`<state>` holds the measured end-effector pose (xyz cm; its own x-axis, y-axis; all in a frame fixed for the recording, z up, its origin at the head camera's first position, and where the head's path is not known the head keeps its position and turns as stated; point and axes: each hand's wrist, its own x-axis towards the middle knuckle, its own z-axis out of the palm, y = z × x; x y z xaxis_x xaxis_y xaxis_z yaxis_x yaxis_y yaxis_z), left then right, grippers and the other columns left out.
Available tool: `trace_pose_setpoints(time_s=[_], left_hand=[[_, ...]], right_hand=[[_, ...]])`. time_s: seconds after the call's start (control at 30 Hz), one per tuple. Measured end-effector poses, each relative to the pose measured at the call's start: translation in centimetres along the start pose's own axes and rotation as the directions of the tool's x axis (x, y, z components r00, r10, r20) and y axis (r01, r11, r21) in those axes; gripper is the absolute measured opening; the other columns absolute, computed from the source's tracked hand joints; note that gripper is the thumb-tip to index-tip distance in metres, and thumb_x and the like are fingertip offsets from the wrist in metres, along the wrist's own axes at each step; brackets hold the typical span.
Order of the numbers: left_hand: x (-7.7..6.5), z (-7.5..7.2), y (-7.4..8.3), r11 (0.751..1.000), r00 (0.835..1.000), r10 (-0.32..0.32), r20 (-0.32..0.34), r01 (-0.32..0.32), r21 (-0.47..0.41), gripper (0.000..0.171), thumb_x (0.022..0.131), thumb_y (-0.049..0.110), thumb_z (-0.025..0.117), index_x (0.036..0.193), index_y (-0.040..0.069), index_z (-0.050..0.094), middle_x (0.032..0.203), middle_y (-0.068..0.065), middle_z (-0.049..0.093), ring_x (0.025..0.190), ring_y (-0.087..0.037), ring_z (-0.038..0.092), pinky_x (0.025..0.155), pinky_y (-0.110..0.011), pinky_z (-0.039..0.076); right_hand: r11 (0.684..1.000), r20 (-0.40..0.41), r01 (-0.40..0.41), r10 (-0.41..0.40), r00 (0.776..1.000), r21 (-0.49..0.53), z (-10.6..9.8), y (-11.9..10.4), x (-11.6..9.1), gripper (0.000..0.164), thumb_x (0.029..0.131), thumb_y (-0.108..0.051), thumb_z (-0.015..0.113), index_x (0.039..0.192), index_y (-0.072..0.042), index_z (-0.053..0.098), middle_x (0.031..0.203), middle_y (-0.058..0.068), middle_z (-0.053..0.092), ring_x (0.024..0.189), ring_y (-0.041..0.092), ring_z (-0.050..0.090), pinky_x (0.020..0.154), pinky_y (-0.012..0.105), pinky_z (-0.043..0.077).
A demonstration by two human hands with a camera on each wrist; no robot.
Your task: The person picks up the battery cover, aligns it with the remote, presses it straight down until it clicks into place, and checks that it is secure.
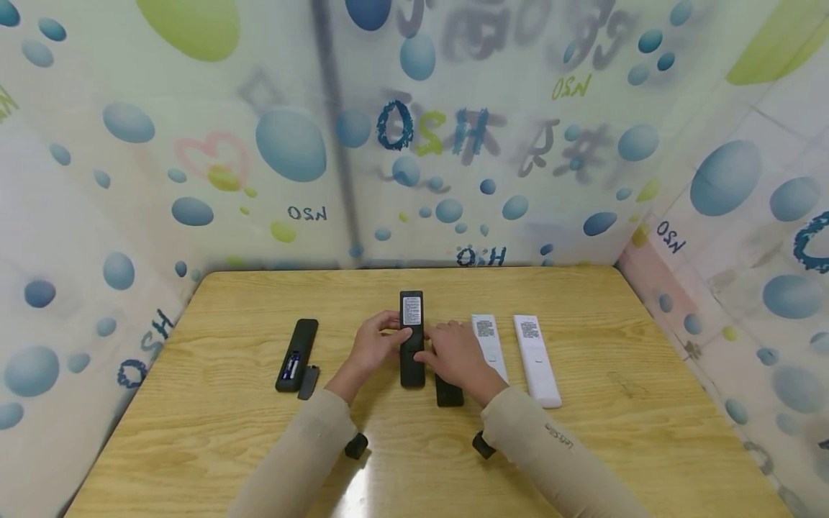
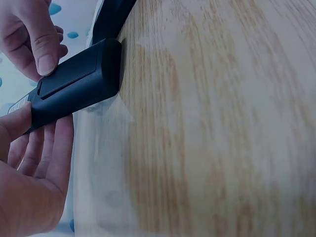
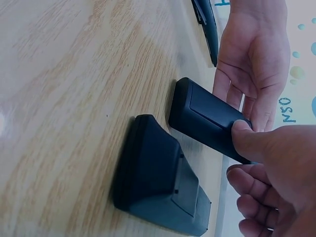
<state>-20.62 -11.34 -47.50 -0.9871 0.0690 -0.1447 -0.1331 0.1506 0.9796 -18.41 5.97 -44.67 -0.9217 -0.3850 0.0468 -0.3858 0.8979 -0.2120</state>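
My left hand [image 1: 376, 342] holds a black remote control [image 1: 411, 370] back side up, thumb on one edge and fingers around the other. A white printed label [image 1: 411, 310] is on its far part. The battery cover [image 2: 69, 76] sits in place on the remote's back. My right hand [image 1: 458, 352] presses its thumb on the cover's upper end, its other fingers loosely bent and apart from the remote. Below that hand, partly hidden by it, lies a second black remote [image 3: 148, 168] on the table.
To the left lies a black remote [image 1: 303, 342] with its battery compartment uncovered and batteries showing. Its loose cover [image 1: 309, 383] lies beside it. Two white remotes [image 1: 494, 352], [image 1: 539, 367] lie back up to the right on the wooden table [image 1: 635, 446]. A patterned wall [image 1: 388, 237] stands behind.
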Motion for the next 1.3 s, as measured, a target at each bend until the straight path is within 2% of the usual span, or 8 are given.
trace_pose_setpoints(time_s=[0.27,0.53,0.73,0.93,1.13,1.3], left_hand=[[0.02,0.1,-0.01,1.0,1.0,0.003,0.0,-0.003,0.0,0.03,0.09,0.008,0.069,0.119,0.005,0.065,0.107,-0.014,0.063,0.082,-0.016,0.065,0.063,-0.033,0.06],[-0.06,0.2,0.05,0.999,1.0,0.008,-0.004,-0.008,0.039,0.03,0.09,0.011,0.07,0.12,0.009,0.066,0.108,-0.013,0.063,0.082,-0.016,0.067,0.064,-0.036,0.06],[-0.04,0.25,-0.03,0.999,1.0,0.016,-0.017,-0.015,0.043,0.03,0.09,0.01,0.07,0.119,0.007,0.066,0.108,-0.015,0.064,0.083,-0.019,0.067,0.063,-0.039,0.06],[-0.18,0.03,0.04,0.997,0.998,0.062,0.002,-0.062,0.042,0.03,0.089,0.009,0.07,0.118,0.005,0.065,0.104,-0.014,0.064,0.08,-0.017,0.067,0.06,-0.036,0.06],[-0.31,0.02,0.14,0.997,0.999,0.046,0.016,-0.047,0.056,0.031,0.09,0.011,0.069,0.121,0.007,0.064,0.107,-0.013,0.064,0.085,-0.019,0.068,0.062,-0.036,0.06],[-0.34,0.29,0.31,0.997,1.0,0.029,0.005,-0.03,0.074,0.036,0.09,0.011,0.07,0.125,0.009,0.063,0.11,-0.016,0.065,0.082,-0.019,0.068,0.064,-0.04,0.061]], right_hand=[[1.0,0.01,-0.016,0.016,1.0,0.02,0.13,-0.02,-0.02,0.034,0.088,-0.048,0.068,0.095,-0.014,0.068,0.071,-0.004,0.056,0.075,0.018,0.052,0.07,0.035,0.04],[0.997,0.028,-0.071,0.07,0.997,0.043,0.38,-0.09,0.13,0.035,0.088,-0.047,0.069,0.102,-0.015,0.07,0.081,-0.004,0.063,0.078,0.016,0.053,0.074,0.035,0.041],[0.995,0.028,-0.067,0.065,0.998,0.077,0.44,-0.03,0.11,0.033,0.088,-0.045,0.069,0.103,-0.015,0.069,0.07,-0.006,0.055,0.072,0.015,0.049,0.07,0.033,0.038],[0.995,0.001,-0.053,0.053,0.999,0.08,0.19,-0.07,0.0,0.041,0.085,-0.049,0.071,0.107,-0.014,0.069,0.066,-0.005,0.052,0.07,0.015,0.048,0.068,0.032,0.039],[0.996,0.017,-0.085,0.084,0.996,0.031,0.51,-0.35,0.29,0.051,0.08,-0.058,0.072,0.109,-0.016,0.068,0.072,-0.004,0.054,0.076,0.018,0.05,0.074,0.037,0.041],[0.989,0.008,-0.137,0.137,0.991,0.049,0.59,-0.54,0.66,0.046,0.078,-0.056,0.075,0.104,-0.018,0.071,0.081,-0.004,0.063,0.08,0.019,0.053,0.079,0.039,0.043]])
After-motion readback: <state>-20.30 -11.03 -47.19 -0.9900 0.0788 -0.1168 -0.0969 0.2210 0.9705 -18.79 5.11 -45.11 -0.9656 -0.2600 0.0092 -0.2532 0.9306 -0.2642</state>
